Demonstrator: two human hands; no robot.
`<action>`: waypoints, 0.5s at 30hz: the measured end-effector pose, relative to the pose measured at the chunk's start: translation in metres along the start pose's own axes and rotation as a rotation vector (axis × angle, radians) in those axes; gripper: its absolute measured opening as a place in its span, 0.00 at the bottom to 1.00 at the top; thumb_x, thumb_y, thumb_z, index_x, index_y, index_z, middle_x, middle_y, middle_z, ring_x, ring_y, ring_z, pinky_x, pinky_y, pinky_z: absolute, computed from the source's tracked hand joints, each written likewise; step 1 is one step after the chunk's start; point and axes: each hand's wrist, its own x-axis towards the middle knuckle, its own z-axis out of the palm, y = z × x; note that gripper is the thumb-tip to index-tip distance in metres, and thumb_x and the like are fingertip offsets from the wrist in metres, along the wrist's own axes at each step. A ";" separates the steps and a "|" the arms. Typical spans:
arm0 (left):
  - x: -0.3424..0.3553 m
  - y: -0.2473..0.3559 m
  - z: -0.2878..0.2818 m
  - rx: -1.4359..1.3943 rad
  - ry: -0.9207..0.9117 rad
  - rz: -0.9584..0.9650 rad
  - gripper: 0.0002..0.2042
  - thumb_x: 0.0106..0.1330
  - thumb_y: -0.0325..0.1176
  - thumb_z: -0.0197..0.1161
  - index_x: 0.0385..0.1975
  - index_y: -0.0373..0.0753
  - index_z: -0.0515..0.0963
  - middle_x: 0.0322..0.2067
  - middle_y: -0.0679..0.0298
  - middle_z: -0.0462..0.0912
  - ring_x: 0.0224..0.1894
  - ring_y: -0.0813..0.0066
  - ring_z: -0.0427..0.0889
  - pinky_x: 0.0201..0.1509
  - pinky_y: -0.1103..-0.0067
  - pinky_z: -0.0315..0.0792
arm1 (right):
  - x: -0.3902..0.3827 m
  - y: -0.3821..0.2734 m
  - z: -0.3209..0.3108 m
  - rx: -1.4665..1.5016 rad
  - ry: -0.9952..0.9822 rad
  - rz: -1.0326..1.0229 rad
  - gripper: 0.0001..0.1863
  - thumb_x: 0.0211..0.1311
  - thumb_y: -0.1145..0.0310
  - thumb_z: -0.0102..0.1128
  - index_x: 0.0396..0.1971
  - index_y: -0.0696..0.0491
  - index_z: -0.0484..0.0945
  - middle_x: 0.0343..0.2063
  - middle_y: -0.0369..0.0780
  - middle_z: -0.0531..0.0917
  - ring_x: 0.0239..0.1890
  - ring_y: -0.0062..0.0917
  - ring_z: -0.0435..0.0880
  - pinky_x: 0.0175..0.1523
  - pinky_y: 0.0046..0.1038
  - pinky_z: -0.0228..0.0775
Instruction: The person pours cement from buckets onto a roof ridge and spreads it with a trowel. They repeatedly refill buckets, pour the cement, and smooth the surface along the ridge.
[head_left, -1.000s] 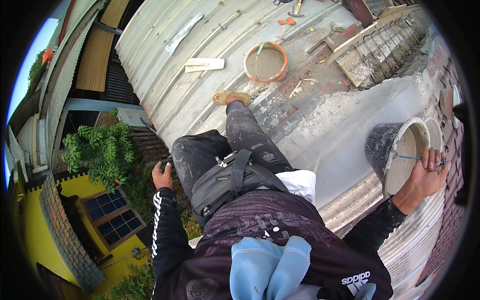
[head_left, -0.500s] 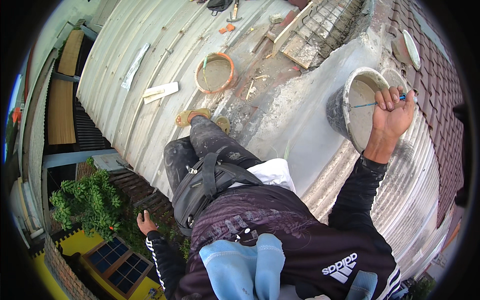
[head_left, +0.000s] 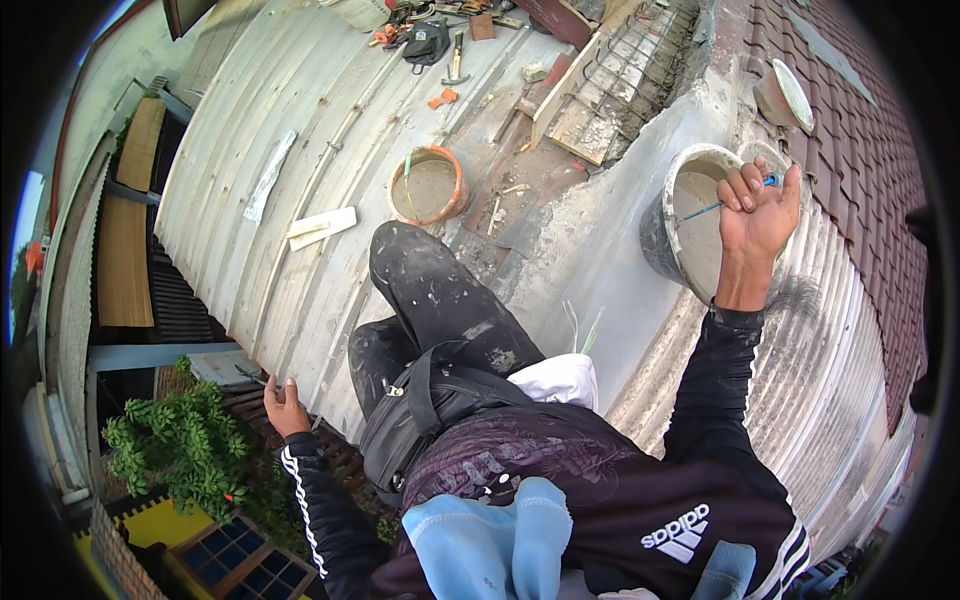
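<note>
1. one wide corrugated metal roof [head_left: 300,200] fills most of the view, curving down to an edge at the lower left, with a green bush [head_left: 175,445] and a yellow wall far below.
2. a person sits on the roof slope, one dark, mortar-stained trouser leg [head_left: 440,290] stretched upward along the sheets, a black bag [head_left: 420,415] across the lap.
3. a grey bucket [head_left: 665,235] caked with pale cement stands tilted at the upper right, where the metal sheets meet a red tiled roof [head_left: 850,110].
4. an orange-rimmed basin [head_left: 428,186] holding grey mix sits beyond the foot, well apart from the bucket.
5. the right hand [head_left: 755,215] is raised over the bucket's mouth, fingers closed around its thin wire handle [head_left: 705,208], which has a blue grip.
6. the left hand [head_left: 285,405] reaches down to the roof edge; it seems to press or grip there, but i cannot tell whether it is clenched.
7. scattered tools, among them a hammer [head_left: 456,60], lie at the far top.
8. risk, as a judgement: the bucket looks heavy and tilted, so a slip of the thin handle could spill it down the slope; leaning on the roof edge above a long drop could cost the person balance.
</note>
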 end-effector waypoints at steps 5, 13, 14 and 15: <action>0.038 0.050 0.071 0.028 -0.052 0.037 0.23 0.71 0.35 0.67 0.60 0.28 0.77 0.46 0.52 0.86 0.46 0.69 0.84 0.54 0.74 0.76 | 0.004 0.008 -0.006 0.047 -0.059 0.002 0.30 0.83 0.46 0.36 0.44 0.62 0.73 0.22 0.33 0.66 0.19 0.17 0.58 0.26 0.21 0.52; 0.133 0.104 0.315 -0.159 -0.502 0.005 0.24 0.71 0.36 0.67 0.59 0.23 0.76 0.56 0.47 0.83 0.59 0.63 0.82 0.65 0.73 0.72 | -0.009 0.006 0.012 -0.086 0.190 -0.034 0.27 0.85 0.53 0.37 0.52 0.65 0.72 0.28 0.35 0.68 0.26 0.17 0.63 0.28 0.20 0.58; 0.149 0.105 0.349 -0.060 -0.517 0.001 0.26 0.70 0.39 0.69 0.58 0.22 0.77 0.55 0.46 0.83 0.58 0.63 0.82 0.65 0.73 0.72 | -0.009 0.005 0.015 -0.107 0.185 -0.040 0.27 0.85 0.53 0.37 0.53 0.66 0.72 0.27 0.35 0.68 0.26 0.17 0.64 0.29 0.19 0.58; 0.166 0.105 0.384 -0.014 -0.530 -0.043 0.28 0.69 0.41 0.70 0.58 0.22 0.76 0.55 0.45 0.83 0.58 0.63 0.82 0.65 0.72 0.72 | -0.009 0.004 0.019 -0.121 0.234 -0.041 0.27 0.85 0.54 0.36 0.53 0.66 0.72 0.27 0.34 0.68 0.25 0.16 0.64 0.28 0.20 0.58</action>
